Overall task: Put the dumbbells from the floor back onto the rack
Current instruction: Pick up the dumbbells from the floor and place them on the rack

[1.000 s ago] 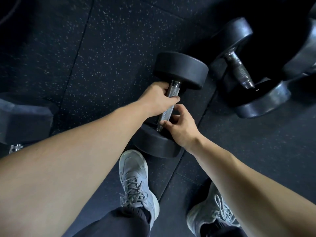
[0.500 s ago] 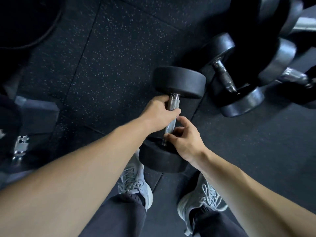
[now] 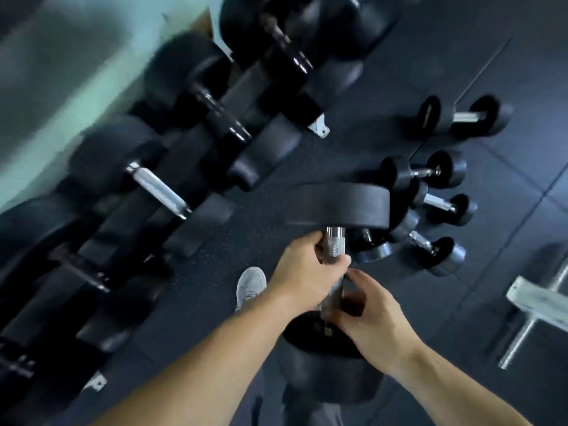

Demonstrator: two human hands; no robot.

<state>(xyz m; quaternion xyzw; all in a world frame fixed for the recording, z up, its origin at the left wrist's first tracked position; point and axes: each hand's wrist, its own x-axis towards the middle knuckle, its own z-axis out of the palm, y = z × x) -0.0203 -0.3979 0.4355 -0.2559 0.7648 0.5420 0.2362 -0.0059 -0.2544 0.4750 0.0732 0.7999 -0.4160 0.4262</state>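
**Dumbbell up off the floor, view swung to the rack**

The dumbbell [image 3: 338,207], which stood with its lower head on the floor [image 3: 384,96] beside the shoes, now hangs in the air at centre right, larger in the frame. Its lower head now covers the right foot, so only one grey shoe [image 3: 250,285] shows. The left hand [image 3: 304,272] and right hand [image 3: 375,321] have risen with it. The view has turned: the rack [image 3: 172,161], loaded with big dumbbells, now fills the left half, several smaller dumbbells [image 3: 461,116] lie at the right, and a pale bench frame [image 3: 538,299] has come in at the right edge. The left side is now motion-blurred.
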